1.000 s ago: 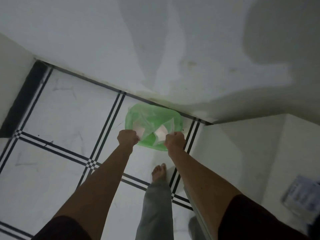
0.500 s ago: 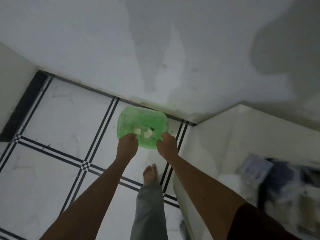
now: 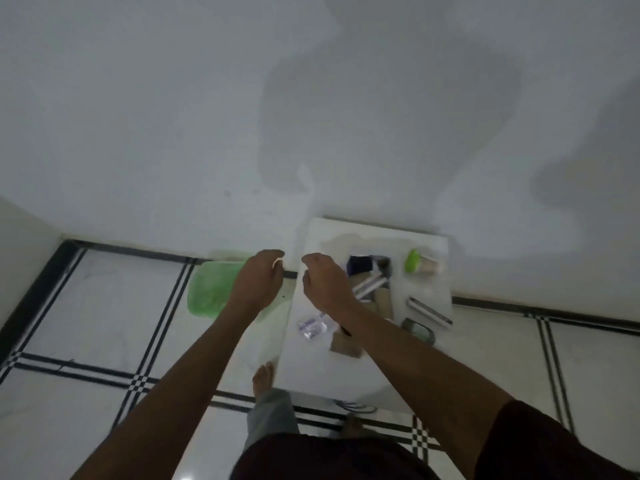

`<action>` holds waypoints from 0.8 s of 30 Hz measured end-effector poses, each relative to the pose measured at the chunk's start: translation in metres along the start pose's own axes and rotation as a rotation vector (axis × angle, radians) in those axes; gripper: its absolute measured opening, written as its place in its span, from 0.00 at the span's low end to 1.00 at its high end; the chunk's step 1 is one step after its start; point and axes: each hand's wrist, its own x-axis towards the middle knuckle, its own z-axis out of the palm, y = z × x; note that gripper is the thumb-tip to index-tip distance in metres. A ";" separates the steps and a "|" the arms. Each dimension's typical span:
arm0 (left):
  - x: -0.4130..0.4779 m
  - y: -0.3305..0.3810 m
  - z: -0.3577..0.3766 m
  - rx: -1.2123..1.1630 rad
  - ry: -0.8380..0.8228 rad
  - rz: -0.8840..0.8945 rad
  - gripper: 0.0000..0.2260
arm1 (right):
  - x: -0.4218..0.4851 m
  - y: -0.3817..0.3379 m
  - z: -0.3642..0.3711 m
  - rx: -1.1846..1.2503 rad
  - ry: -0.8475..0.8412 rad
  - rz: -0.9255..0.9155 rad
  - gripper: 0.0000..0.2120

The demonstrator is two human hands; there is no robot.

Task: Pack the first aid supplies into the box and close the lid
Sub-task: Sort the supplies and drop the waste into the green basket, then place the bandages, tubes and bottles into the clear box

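The green plastic bag [image 3: 211,289] lies on the floor by the wall, left of the white table [image 3: 311,372]. My left hand [image 3: 258,277] hovers over the bag's right edge with curled fingers; a small pale spot shows at its fingertips, and whether that is an object is unclear. Over the table's left side my right hand [image 3: 325,280] is loosely curled with nothing visible in it. On the table an open box [image 3: 375,282] holds dark and white supplies. Around it lie a green-capped bottle [image 3: 420,265], a white tube [image 3: 429,311], a clear packet [image 3: 313,327] and a brown card [image 3: 346,344].
A small grey device [image 3: 419,330] lies near the table's right front. The table stands against the white wall [image 3: 311,116]. My bare foot [image 3: 265,377] is on the tiled floor [image 3: 104,306] at the table's front left corner.
Both hands have let go of the green bag, which now lies on the floor. The view and both hands have swung right toward the table, which is now fully in view.
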 end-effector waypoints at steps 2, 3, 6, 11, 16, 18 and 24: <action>-0.013 0.034 0.005 0.006 -0.013 0.064 0.15 | -0.026 0.018 -0.030 0.006 0.063 0.038 0.12; -0.018 0.049 0.009 0.010 -0.027 0.092 0.15 | -0.038 0.025 -0.043 0.008 0.080 0.068 0.12; -0.033 0.083 0.024 0.047 -0.110 0.167 0.15 | -0.067 0.048 -0.070 -0.011 0.133 0.164 0.11; -0.050 0.115 0.050 0.118 -0.252 0.243 0.12 | -0.108 0.078 -0.090 0.004 0.176 0.296 0.11; -0.046 0.111 0.060 0.075 -0.297 0.236 0.10 | -0.126 0.088 -0.086 0.043 0.199 0.379 0.13; -0.039 0.106 0.058 0.035 -0.287 0.225 0.11 | -0.121 0.090 -0.085 0.043 0.204 0.411 0.13; -0.001 0.081 0.050 -0.044 -0.211 0.156 0.11 | -0.091 0.108 -0.089 0.093 0.243 0.520 0.17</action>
